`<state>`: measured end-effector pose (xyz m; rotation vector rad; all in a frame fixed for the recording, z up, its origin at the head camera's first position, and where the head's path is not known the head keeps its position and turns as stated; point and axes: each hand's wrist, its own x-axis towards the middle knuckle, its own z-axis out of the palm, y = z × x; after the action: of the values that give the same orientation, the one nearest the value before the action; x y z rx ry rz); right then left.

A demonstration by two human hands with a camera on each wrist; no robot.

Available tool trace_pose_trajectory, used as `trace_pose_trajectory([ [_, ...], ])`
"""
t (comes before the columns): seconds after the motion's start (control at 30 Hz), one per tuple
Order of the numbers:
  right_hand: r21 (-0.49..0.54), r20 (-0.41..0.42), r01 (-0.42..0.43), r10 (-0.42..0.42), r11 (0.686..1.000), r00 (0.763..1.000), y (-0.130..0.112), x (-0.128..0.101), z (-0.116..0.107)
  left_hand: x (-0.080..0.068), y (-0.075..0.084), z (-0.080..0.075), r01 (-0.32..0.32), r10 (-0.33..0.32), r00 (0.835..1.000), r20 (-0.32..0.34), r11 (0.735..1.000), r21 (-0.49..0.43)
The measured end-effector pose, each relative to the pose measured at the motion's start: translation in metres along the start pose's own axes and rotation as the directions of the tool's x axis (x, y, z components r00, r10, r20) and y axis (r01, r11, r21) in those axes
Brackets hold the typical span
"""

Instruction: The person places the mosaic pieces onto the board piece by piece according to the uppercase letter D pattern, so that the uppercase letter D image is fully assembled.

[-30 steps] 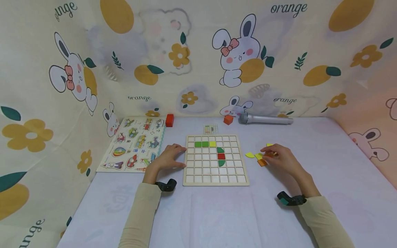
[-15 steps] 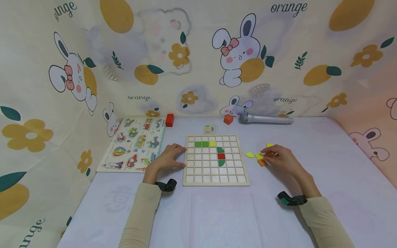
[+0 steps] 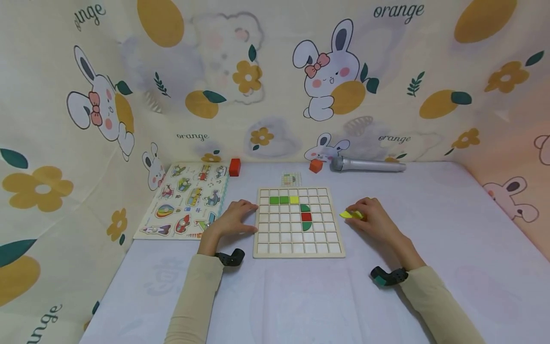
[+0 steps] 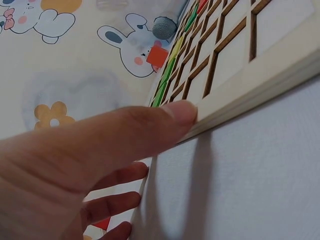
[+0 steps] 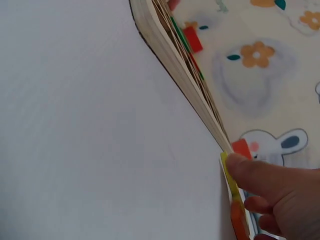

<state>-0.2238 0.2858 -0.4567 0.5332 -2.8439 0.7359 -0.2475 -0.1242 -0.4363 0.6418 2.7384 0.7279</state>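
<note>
A wooden grid board lies on the white cloth, with green, yellow and red tiles in some cells. My left hand touches its left edge, thumb and fingertips against the frame; in the left wrist view the thumb is straight along the rim. Right of the board, my right hand pinches a yellow quarter-circle tile. Another yellow tile shows under its fingers. In the right wrist view the thumb tip lies on yellow, with an orange tile nearby, which the hand hides from the head view.
A small pattern card sits behind the board. At the back are a red block, an orange-red block and a grey microphone. A picture puzzle board lies at the left. Printed cloth walls surround the table.
My right hand has moved left from the orange and yellow tiles to the yellow quarter-circle tile nearest the board. The left hand has stayed at the board's edge.
</note>
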Motion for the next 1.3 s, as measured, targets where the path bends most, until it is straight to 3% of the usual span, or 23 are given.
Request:
trace_pose_trajectory([
  [0.3,0.006,0.048,-0.024,0.024,1.0,0.999,-0.009,0.01,0.002,0.0,-0.001,0.0,-0.007,0.007,1.0,-0.004,1.0,-0.004],
  [0.5,0.091,0.071,-0.033,0.027,0.995,0.997,-0.024,0.016,0.002,-0.001,0.001,-0.001,-0.004,0.004,1.0,-0.008,1.0,-0.007],
  [0.7,0.148,0.114,0.075,-0.092,0.986,0.989,-0.054,0.019,0.012,0.0,0.0,0.0,-0.004,0.004,1.0,-0.004,1.0,-0.008],
  [0.93,0.204,0.163,0.21,-0.245,0.956,0.956,-0.087,0.019,0.032,0.0,0.0,0.0,-0.006,0.006,1.0,-0.004,1.0,-0.012],
  [1.3,0.164,0.168,0.358,-0.384,0.919,0.908,-0.102,0.02,0.051,0.0,0.0,0.0,-0.002,0.002,1.0,-0.005,1.0,-0.007],
])
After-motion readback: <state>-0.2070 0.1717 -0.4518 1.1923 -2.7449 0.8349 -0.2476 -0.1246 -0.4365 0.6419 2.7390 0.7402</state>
